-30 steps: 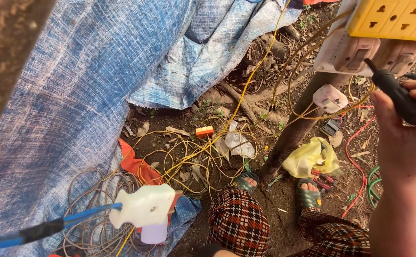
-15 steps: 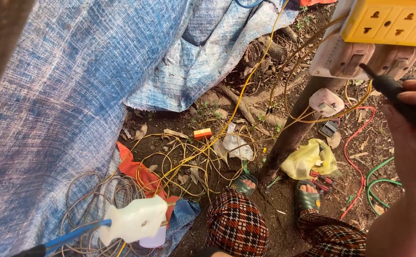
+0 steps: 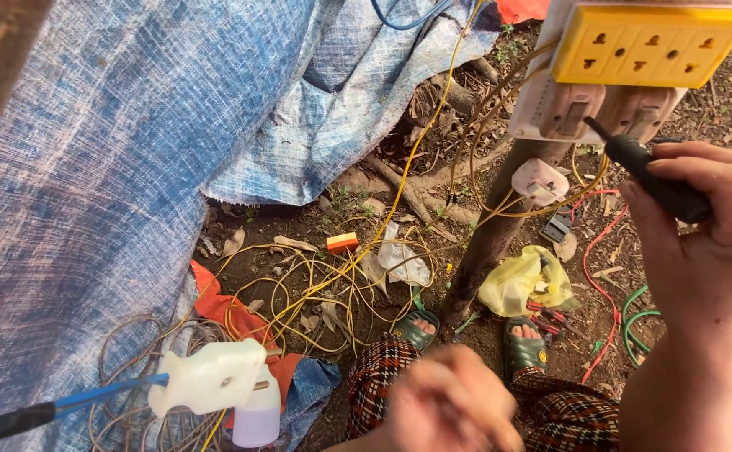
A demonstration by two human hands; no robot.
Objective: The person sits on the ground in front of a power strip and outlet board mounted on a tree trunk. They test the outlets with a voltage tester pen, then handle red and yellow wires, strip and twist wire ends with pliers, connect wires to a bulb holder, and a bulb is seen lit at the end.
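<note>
My right hand point(image 3: 705, 243) grips a black-handled screwdriver point(image 3: 655, 180). Its tip points up at the white switch box point(image 3: 579, 109), which sits under a yellow socket panel point(image 3: 651, 46) on a wooden post point(image 3: 496, 234). Blurred at the bottom centre is my left hand point(image 3: 450, 406), and nothing can be made out in it. A white plug point(image 3: 207, 377) on a blue cable point(image 3: 90, 398) hangs in the foreground at lower left, apart from both hands.
A blue tarp point(image 3: 131, 167) covers the left side. Tangled yellow wires point(image 3: 324, 285), a yellow plastic bag point(image 3: 521, 285), red and green wires point(image 3: 630, 322), an orange block point(image 3: 342, 242) and a white bottle point(image 3: 257, 414) lie on the soil. My sandalled feet point(image 3: 416, 326) stand by the post.
My left hand has come into view at the bottom centre. The white plug has drifted left. My right hand stays by the switch box with the screwdriver.
</note>
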